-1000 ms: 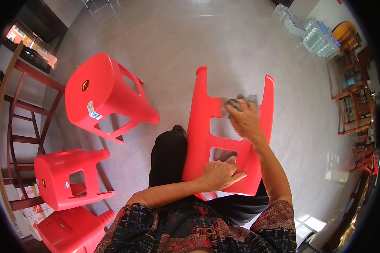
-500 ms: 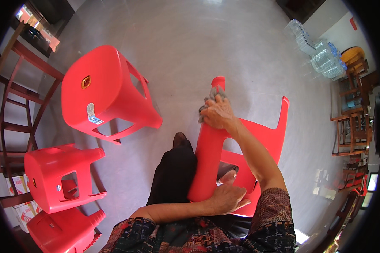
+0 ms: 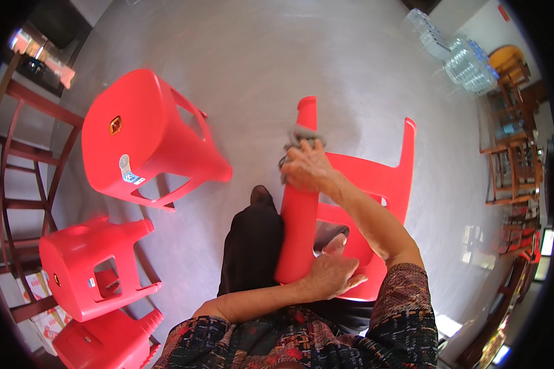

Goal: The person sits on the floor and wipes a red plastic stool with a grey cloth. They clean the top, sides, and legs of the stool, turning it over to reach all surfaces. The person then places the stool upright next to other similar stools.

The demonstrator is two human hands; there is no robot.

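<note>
We have the red plastic stool (image 3: 351,203) tipped on its side across our lap, legs pointing away over the grey floor (image 3: 301,55), which puts the legs within arm's reach. Our left hand (image 3: 332,275) lies on the seat end nearest our body, fingers spread and curled over the edge, apparently to brace the stool against our dark trouser leg (image 3: 252,246). Our right hand (image 3: 308,166) is far up one leg, fingers closed around a grey cloth (image 3: 298,136) and pressing it to the plastic. To our left another red stool (image 3: 144,138) lies on its side, and two more red stools (image 3: 92,264) stand near the wooden frame (image 3: 18,166). Wrapped packs of water bottles (image 3: 461,58) sit far off.
</note>
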